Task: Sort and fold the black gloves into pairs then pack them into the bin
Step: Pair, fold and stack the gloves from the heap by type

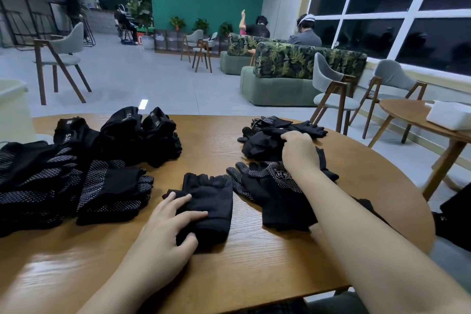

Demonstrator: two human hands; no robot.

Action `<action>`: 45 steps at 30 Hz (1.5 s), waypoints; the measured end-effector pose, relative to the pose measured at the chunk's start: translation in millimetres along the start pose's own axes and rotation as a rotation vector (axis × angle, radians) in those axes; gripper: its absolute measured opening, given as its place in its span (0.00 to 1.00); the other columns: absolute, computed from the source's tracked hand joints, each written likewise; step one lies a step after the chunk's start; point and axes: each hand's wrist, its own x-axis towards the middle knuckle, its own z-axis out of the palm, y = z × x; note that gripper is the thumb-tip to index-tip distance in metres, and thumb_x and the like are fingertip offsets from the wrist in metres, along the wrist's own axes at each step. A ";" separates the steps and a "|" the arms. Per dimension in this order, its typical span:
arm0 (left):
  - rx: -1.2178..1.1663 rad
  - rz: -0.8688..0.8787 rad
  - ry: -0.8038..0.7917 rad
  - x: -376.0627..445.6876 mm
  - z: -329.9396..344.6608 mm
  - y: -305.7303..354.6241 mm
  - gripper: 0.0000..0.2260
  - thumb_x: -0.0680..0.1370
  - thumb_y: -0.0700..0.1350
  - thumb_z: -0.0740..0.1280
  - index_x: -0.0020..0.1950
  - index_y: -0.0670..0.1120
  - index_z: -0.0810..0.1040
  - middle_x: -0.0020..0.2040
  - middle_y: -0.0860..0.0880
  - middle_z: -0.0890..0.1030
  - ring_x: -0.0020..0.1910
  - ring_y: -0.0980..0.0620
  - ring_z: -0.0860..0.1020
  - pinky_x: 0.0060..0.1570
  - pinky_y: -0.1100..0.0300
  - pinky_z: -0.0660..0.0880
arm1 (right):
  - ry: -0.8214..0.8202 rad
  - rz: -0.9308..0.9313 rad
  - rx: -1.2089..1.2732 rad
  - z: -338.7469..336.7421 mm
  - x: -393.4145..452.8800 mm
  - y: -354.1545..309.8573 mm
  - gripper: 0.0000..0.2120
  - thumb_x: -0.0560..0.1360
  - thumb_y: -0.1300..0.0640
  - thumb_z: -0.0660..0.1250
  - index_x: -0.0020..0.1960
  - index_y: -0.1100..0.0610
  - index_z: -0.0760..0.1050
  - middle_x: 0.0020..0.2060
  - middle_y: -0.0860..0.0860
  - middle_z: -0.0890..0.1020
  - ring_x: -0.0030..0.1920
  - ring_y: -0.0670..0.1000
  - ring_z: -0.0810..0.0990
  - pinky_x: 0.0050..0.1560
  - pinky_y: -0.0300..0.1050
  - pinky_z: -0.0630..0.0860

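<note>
A black fingerless glove (212,201) lies flat in the middle of the wooden table (242,275). My left hand (165,227) rests on its left side, thumb tucked under the cuff edge. My right hand (298,146) reaches to the far right and grips a glove in the unsorted black pile (265,143). A dotted black glove (267,183) lies under my right forearm. Stacks of dotted gloves (76,191) and folded labelled gloves (137,132) fill the table's left side. The pale bin (14,107) stands at the left edge.
A second round table (407,115) with a white box (449,116) stands to the right. Grey chairs (331,89) sit just beyond the table's far right edge. Several seated people, sofas and plants are farther back.
</note>
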 end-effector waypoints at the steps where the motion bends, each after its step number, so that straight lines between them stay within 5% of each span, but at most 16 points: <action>1: 0.002 0.002 0.002 -0.2 0.0 0.2 0.20 0.63 0.62 0.49 0.52 0.73 0.69 0.70 0.65 0.60 0.71 0.68 0.44 0.70 0.62 0.47 | 0.012 -0.008 0.022 0.8 1.2 2.2 0.19 0.79 0.66 0.54 0.66 0.55 0.74 0.62 0.56 0.75 0.60 0.58 0.73 0.55 0.51 0.72; 6: 0.015 0.014 -0.013 -0.8 -0.9 0.6 0.20 0.63 0.63 0.49 0.52 0.73 0.68 0.69 0.65 0.59 0.70 0.69 0.44 0.69 0.64 0.47 | 0.178 -0.188 0.098 -4.5 -2.6 0.2 0.20 0.78 0.70 0.57 0.68 0.63 0.72 0.68 0.55 0.73 0.68 0.56 0.70 0.67 0.50 0.69; 11: -0.009 0.061 0.005 -2.0 -1.8 3.2 0.19 0.65 0.65 0.52 0.55 0.71 0.70 0.69 0.68 0.60 0.71 0.70 0.44 0.69 0.64 0.48 | 0.211 -0.430 0.329 -7.3 -24.3 -19.2 0.20 0.77 0.68 0.63 0.69 0.65 0.70 0.70 0.55 0.70 0.68 0.55 0.72 0.68 0.49 0.69; 17: -0.087 0.064 0.271 9.3 -5.8 13.0 0.25 0.71 0.56 0.69 0.66 0.60 0.67 0.65 0.60 0.70 0.66 0.53 0.69 0.67 0.55 0.66 | 0.179 -0.603 0.601 9.2 -66.9 -55.0 0.23 0.75 0.64 0.65 0.68 0.68 0.69 0.67 0.49 0.67 0.66 0.56 0.73 0.60 0.55 0.76; 20: -0.017 0.113 0.387 23.7 -9.4 20.4 0.29 0.71 0.47 0.74 0.70 0.50 0.67 0.65 0.59 0.67 0.65 0.63 0.65 0.65 0.73 0.57 | 0.135 -0.626 0.731 12.0 -87.9 -73.2 0.24 0.75 0.60 0.66 0.69 0.66 0.69 0.67 0.45 0.66 0.66 0.56 0.74 0.63 0.45 0.74; 22: -0.010 0.160 0.457 33.1 -12.0 21.4 0.25 0.72 0.44 0.73 0.67 0.49 0.70 0.65 0.56 0.68 0.65 0.65 0.63 0.65 0.75 0.57 | 0.106 -0.640 0.808 15.6 -98.1 -81.3 0.24 0.75 0.58 0.66 0.69 0.66 0.69 0.68 0.41 0.65 0.65 0.55 0.75 0.62 0.38 0.73; 24: -0.063 0.172 0.515 38.7 -13.6 18.9 0.16 0.74 0.41 0.71 0.59 0.50 0.74 0.64 0.53 0.71 0.62 0.62 0.69 0.60 0.65 0.69 | 0.083 -0.633 0.851 22.4 -106.7 -84.8 0.24 0.75 0.57 0.67 0.69 0.63 0.68 0.68 0.38 0.64 0.63 0.53 0.76 0.61 0.40 0.75; 27: -0.175 0.180 0.581 38.2 -13.1 11.7 0.12 0.74 0.36 0.70 0.50 0.52 0.76 0.59 0.50 0.74 0.55 0.65 0.73 0.47 0.73 0.72 | 0.044 -0.557 0.865 35.6 -117.2 -81.0 0.24 0.75 0.58 0.67 0.69 0.62 0.69 0.68 0.35 0.64 0.56 0.47 0.79 0.55 0.40 0.77; 29: -0.244 0.189 0.568 34.1 -14.5 10.5 0.10 0.74 0.39 0.69 0.49 0.54 0.76 0.58 0.52 0.74 0.56 0.62 0.74 0.47 0.71 0.73 | 0.024 -0.474 0.847 41.0 -122.3 -78.0 0.23 0.74 0.59 0.66 0.68 0.61 0.70 0.67 0.33 0.64 0.52 0.49 0.80 0.51 0.40 0.77; 33: -0.204 0.242 0.481 27.2 -16.3 8.4 0.10 0.70 0.40 0.68 0.47 0.53 0.79 0.59 0.54 0.74 0.61 0.63 0.71 0.60 0.70 0.67 | 0.031 -0.408 0.818 40.2 -125.0 -72.9 0.22 0.73 0.60 0.67 0.66 0.59 0.72 0.62 0.30 0.66 0.62 0.50 0.76 0.59 0.53 0.76; 36: -0.211 0.277 0.408 24.8 -17.8 8.7 0.14 0.68 0.38 0.68 0.46 0.56 0.79 0.60 0.55 0.72 0.62 0.63 0.70 0.61 0.71 0.65 | -0.125 -0.256 0.928 34.4 -128.1 -69.9 0.28 0.73 0.66 0.68 0.65 0.40 0.67 0.54 0.34 0.77 0.55 0.49 0.80 0.57 0.43 0.76; 38: -0.207 0.314 0.374 22.9 -18.2 6.5 0.15 0.68 0.37 0.67 0.47 0.56 0.79 0.61 0.53 0.72 0.65 0.61 0.69 0.64 0.69 0.64 | -0.220 -0.235 0.996 33.5 -127.7 -67.7 0.32 0.72 0.68 0.65 0.61 0.34 0.67 0.55 0.39 0.79 0.55 0.54 0.81 0.60 0.48 0.76; 40: -0.189 0.362 0.351 21.7 -19.0 5.6 0.14 0.70 0.39 0.66 0.48 0.56 0.80 0.62 0.51 0.72 0.68 0.57 0.68 0.66 0.66 0.64 | -0.208 -0.331 0.934 33.8 -127.4 -66.5 0.30 0.70 0.71 0.64 0.57 0.36 0.73 0.61 0.41 0.77 0.64 0.45 0.74 0.67 0.47 0.70; 42: -0.133 0.428 0.336 20.7 -19.1 5.8 0.12 0.71 0.41 0.63 0.48 0.56 0.80 0.61 0.50 0.72 0.70 0.53 0.67 0.67 0.64 0.65 | -0.240 -0.428 0.861 37.7 -127.2 -66.9 0.23 0.70 0.73 0.66 0.52 0.45 0.77 0.68 0.48 0.70 0.68 0.36 0.67 0.67 0.34 0.65; 45: -0.034 0.508 0.299 16.7 -19.0 4.7 0.15 0.71 0.40 0.59 0.49 0.57 0.79 0.62 0.51 0.70 0.72 0.50 0.65 0.66 0.62 0.66 | -0.328 -0.477 0.836 39.4 -128.8 -67.4 0.18 0.71 0.70 0.69 0.51 0.50 0.76 0.68 0.46 0.67 0.69 0.35 0.64 0.66 0.30 0.62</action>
